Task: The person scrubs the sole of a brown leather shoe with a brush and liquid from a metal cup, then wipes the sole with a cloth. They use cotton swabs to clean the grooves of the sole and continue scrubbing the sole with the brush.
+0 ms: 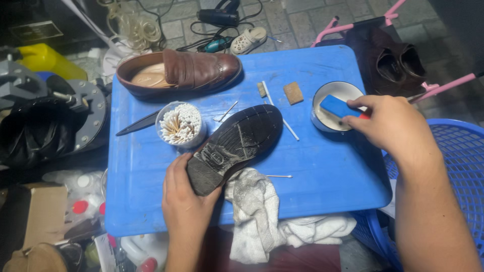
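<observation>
Left hand [184, 201] fingers clamp heel of shoe [234, 146], sole up on blue tabletop [322, 176]. Right hand [390, 126] grips blue brush [338, 107] over bowl [348, 90]. Shoe looks stiff, light; heel seems best hold.

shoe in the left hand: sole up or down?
Sole up. The shoe lies upside down on the blue table, its worn black tread facing the camera, and the left hand grips its heel end.
</observation>
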